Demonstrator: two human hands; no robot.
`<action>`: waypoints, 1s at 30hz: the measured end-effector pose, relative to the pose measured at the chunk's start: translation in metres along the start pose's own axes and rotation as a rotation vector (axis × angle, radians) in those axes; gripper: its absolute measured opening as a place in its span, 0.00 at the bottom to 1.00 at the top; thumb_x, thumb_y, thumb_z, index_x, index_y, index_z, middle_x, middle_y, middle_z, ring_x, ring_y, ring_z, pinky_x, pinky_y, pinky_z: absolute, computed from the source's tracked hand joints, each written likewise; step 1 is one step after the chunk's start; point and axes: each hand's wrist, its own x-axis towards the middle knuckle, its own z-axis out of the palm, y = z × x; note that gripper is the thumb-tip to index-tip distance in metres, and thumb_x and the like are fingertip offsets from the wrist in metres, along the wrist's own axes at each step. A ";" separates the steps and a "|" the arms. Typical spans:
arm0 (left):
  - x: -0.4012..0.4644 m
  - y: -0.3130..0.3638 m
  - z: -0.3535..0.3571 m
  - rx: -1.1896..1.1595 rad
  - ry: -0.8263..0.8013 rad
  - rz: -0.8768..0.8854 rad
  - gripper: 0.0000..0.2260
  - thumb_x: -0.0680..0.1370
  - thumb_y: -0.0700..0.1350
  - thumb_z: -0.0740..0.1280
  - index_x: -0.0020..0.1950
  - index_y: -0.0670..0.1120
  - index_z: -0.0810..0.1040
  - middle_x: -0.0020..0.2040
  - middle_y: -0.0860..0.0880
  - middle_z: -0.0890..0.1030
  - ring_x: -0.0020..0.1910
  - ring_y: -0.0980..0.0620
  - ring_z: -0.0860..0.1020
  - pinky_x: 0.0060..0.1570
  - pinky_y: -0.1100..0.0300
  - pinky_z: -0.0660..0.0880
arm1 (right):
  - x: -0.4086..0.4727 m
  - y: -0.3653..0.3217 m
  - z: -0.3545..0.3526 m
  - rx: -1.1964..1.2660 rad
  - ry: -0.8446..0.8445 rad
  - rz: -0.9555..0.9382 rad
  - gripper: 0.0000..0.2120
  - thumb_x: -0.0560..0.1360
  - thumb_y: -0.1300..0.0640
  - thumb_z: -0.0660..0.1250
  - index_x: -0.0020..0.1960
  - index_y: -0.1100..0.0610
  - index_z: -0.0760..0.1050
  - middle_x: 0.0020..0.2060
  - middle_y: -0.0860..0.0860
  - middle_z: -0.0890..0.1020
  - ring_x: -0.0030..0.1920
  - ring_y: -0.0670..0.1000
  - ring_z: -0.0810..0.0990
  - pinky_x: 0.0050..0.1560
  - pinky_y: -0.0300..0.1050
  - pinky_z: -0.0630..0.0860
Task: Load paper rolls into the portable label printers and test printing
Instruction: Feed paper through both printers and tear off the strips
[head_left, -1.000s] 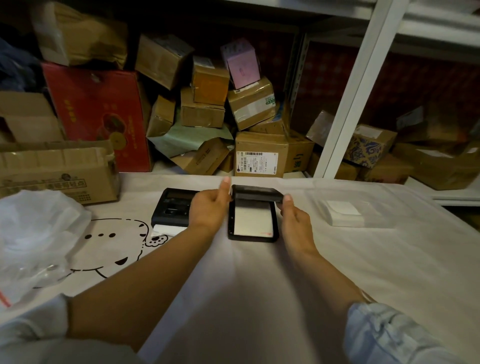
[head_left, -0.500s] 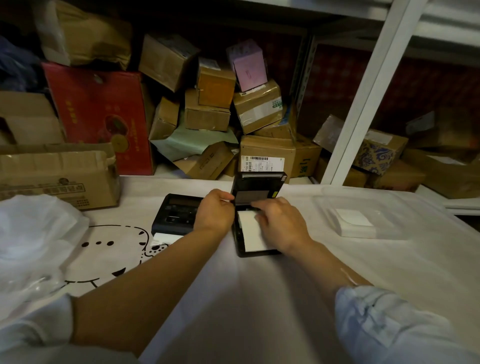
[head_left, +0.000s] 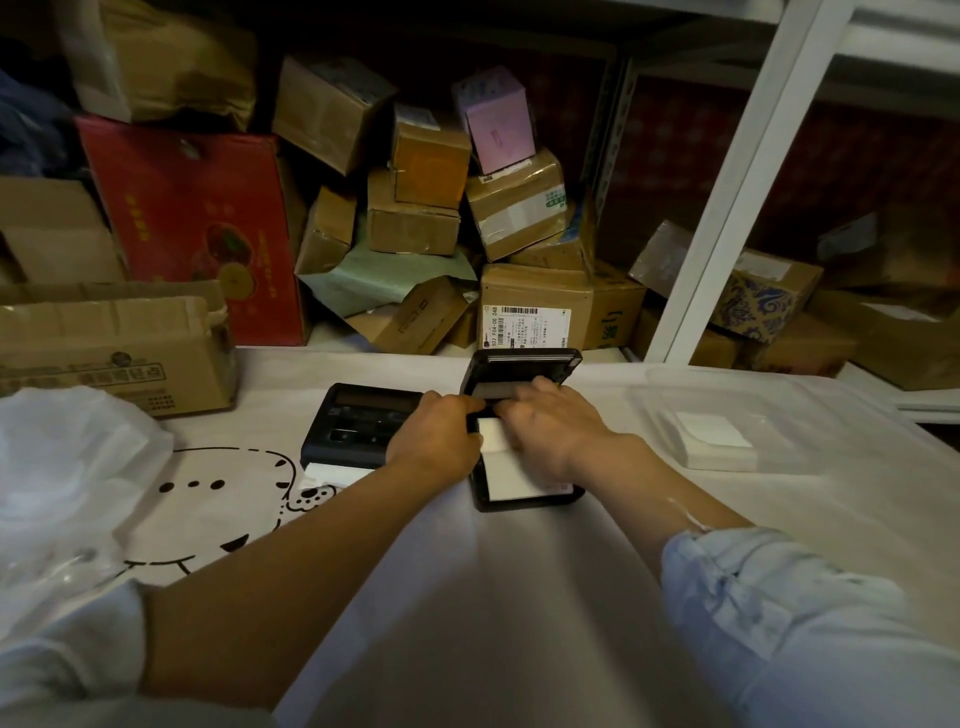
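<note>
Paper (head_left: 501, 470) inside open-lidded printer (head_left: 522, 371), left hand (head_left: 436, 436) and right hand (head_left: 553, 431) both over it, grips unclear.

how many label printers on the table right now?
2. One closed printer lies left of the left hand. One open printer, lid up, sits under both hands. Others may be hidden in the boxes.

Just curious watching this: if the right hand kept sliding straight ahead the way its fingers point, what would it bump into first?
Most likely the raised lid of the open printer. The right hand lies over the paper with fingers aimed at the lid, which stands just beyond them. Depth is hard to judge, so they may touch already.
</note>
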 end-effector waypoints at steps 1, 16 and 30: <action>0.000 0.001 -0.001 0.013 -0.017 0.003 0.21 0.77 0.43 0.64 0.70 0.56 0.70 0.61 0.44 0.74 0.52 0.45 0.78 0.58 0.48 0.76 | -0.001 0.001 0.001 -0.003 0.013 -0.004 0.18 0.76 0.61 0.61 0.66 0.54 0.70 0.63 0.54 0.72 0.63 0.55 0.66 0.61 0.46 0.65; -0.006 0.008 -0.012 0.116 -0.027 0.054 0.22 0.74 0.48 0.70 0.68 0.52 0.73 0.64 0.45 0.70 0.56 0.46 0.76 0.60 0.48 0.75 | -0.015 0.004 0.004 -0.070 0.124 -0.086 0.21 0.76 0.61 0.62 0.68 0.57 0.66 0.60 0.56 0.72 0.60 0.56 0.73 0.55 0.47 0.71; -0.011 0.010 -0.009 0.095 -0.016 0.054 0.14 0.80 0.45 0.61 0.65 0.51 0.75 0.59 0.44 0.77 0.56 0.45 0.76 0.58 0.51 0.74 | -0.051 0.010 0.017 0.120 0.318 -0.149 0.24 0.71 0.35 0.64 0.60 0.49 0.77 0.56 0.47 0.76 0.56 0.49 0.74 0.50 0.44 0.74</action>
